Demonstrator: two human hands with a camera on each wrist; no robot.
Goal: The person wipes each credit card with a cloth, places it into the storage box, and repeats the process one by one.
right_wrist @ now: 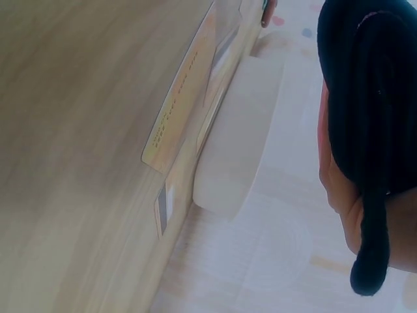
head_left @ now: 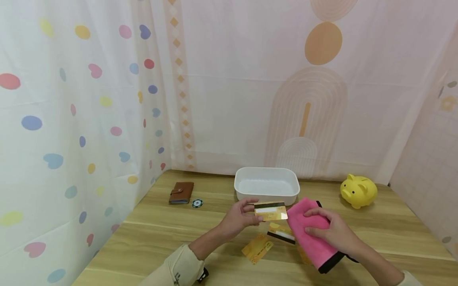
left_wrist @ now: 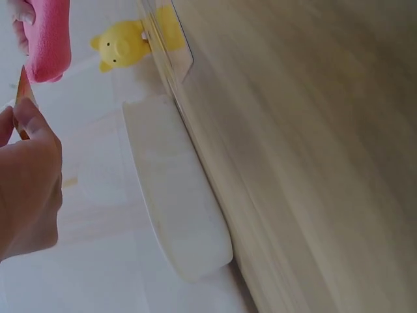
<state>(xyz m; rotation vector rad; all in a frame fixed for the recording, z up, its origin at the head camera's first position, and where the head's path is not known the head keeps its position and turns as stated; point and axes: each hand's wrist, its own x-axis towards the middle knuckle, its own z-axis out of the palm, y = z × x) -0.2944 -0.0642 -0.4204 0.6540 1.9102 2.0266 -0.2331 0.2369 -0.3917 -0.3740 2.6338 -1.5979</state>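
In the head view my left hand pinches a gold bank card by its left edge, its dark magnetic stripe side showing. The card appears nearly edge-on in the left wrist view. My right hand grips a folded pink cloth with black trim, close to the card's right edge. Black trim fills much of the right wrist view. Below the hands, a gold card and a stripe-side-up card lie on the table. Another gold card is partly hidden by the cloth.
A white plastic basin stands behind the hands. A yellow piggy bank sits at the right. On the left lie a brown wallet and a poker chip. Patterned curtains border the wooden table.
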